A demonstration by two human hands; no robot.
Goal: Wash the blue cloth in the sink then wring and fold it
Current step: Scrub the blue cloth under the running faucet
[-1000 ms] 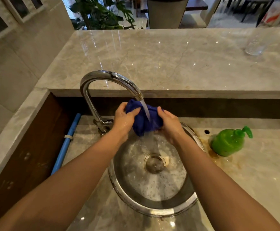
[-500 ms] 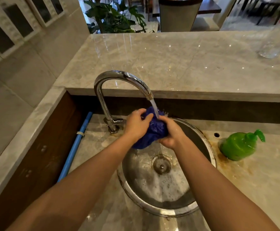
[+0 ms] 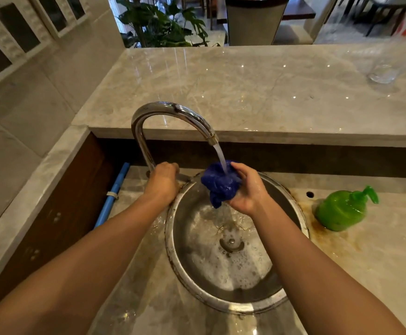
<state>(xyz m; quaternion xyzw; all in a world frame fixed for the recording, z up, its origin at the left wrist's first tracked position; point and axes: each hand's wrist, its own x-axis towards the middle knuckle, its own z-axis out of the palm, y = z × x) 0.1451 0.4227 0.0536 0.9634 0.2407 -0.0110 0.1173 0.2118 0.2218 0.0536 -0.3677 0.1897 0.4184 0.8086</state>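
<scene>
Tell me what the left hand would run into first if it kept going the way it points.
Probably nothing new: the left hand already rests at the base of the tap, seemingly on its handle. Straight on, it would press against the tap's upright pipe, though depth is hard to judge.

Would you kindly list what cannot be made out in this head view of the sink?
- Tap handle: hidden under the left hand at the faucet base, so its position is unclear.
- Blue cloth: bunched in the right hand; its far side and full shape are covered by fingers and water.
- Clear glass on the counter: blurred; contents unreadable.
- Green soap dispenser: any label is too small to read.
</scene>
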